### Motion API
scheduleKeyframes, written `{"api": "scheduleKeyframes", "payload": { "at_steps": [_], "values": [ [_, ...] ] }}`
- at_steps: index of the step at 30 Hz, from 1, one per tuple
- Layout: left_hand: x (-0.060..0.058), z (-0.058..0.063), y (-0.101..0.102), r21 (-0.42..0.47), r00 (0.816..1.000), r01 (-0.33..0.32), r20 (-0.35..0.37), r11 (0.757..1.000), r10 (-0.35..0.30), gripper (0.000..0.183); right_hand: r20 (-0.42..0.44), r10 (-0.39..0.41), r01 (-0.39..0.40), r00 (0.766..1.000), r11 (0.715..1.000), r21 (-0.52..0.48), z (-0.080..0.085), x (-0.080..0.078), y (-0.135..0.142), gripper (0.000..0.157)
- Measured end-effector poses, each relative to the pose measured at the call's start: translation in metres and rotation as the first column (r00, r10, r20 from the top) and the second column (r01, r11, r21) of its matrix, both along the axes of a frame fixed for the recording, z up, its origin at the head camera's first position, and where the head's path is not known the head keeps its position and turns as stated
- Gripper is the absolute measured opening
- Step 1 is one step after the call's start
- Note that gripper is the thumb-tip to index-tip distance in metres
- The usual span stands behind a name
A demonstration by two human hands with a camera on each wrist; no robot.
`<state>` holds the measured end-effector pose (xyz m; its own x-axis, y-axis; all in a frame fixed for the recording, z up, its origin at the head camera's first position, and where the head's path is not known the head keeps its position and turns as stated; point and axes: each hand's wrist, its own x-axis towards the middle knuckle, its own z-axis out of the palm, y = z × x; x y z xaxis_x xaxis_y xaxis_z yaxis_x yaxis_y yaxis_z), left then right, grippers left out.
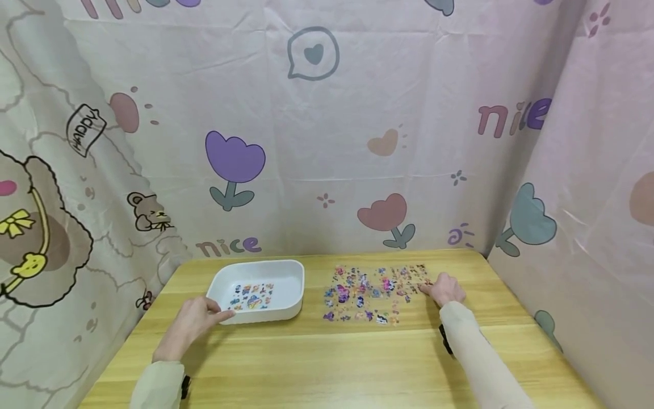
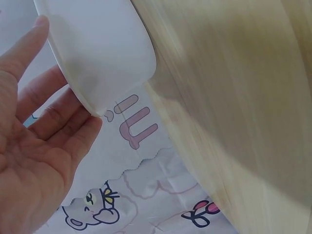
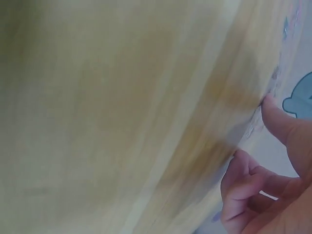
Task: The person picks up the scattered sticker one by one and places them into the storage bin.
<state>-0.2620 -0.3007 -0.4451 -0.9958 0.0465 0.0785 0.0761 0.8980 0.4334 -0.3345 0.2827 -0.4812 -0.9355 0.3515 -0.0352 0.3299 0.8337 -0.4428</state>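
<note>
My left hand [image 1: 196,319] grips the near left corner of a white plastic tray [image 1: 293,309], its thumb at the front rim and fingers at the left side. In the left wrist view the fingers [image 2: 53,114] curl against the tray's outer edge. A sheet of small colourful stickers [image 1: 254,296] lies inside the tray. My right hand [image 1: 446,288] is at the right end of several clear sticker sheets [image 1: 360,295] laid on the table. In the right wrist view its thumb and bent index finger touch down at the sheet, tips apart, the other fingers curled.
The wooden table [image 1: 327,363] carries the tray on the left and the sheets right of centre. A printed curtain [image 1: 327,113] hangs behind the table's back edge, and more fabric hangs along both sides.
</note>
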Motion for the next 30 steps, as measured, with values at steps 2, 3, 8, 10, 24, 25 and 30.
{"api": "scheduleKeyframes", "payload": {
  "at_steps": [2,3,8,10,24,25,30],
  "values": [
    [-0.001,0.000,0.000,0.001,1.000,0.005,-0.001,1.000,-0.005,0.046,0.005,-0.012,0.012,1.000,1.000,-0.010,0.000,0.000,0.001,0.047],
    [-0.001,0.000,0.000,0.000,1.000,0.007,0.000,1.000,-0.007,0.045,0.008,-0.014,0.014,1.000,1.000,-0.017,0.000,0.000,0.002,0.048],
    [-0.002,0.000,0.000,-0.005,1.000,0.005,0.005,1.000,-0.005,0.043,0.019,-0.001,0.002,1.000,0.998,-0.057,0.000,0.000,0.005,0.047],
    [-0.002,0.000,0.000,-0.010,1.000,0.009,-0.003,1.000,-0.009,0.044,0.022,-0.005,0.006,1.000,0.998,-0.069,-0.001,0.000,0.006,0.046],
    [-0.002,0.000,0.001,-0.019,0.999,0.010,-0.034,1.000,-0.010,0.047,-0.062,0.024,-0.030,0.998,0.995,-0.092,0.001,0.004,0.016,0.025],
    [-0.002,0.000,0.000,-0.019,0.999,0.010,-0.035,1.000,-0.011,0.047,-0.088,0.018,-0.027,0.996,0.995,-0.095,0.001,0.003,0.016,0.026],
    [-0.001,0.000,0.000,-0.020,1.000,-0.010,-0.016,1.000,0.010,0.050,-0.233,-0.010,-0.020,0.972,0.992,-0.125,0.001,0.001,0.019,0.025]
  ]
}}
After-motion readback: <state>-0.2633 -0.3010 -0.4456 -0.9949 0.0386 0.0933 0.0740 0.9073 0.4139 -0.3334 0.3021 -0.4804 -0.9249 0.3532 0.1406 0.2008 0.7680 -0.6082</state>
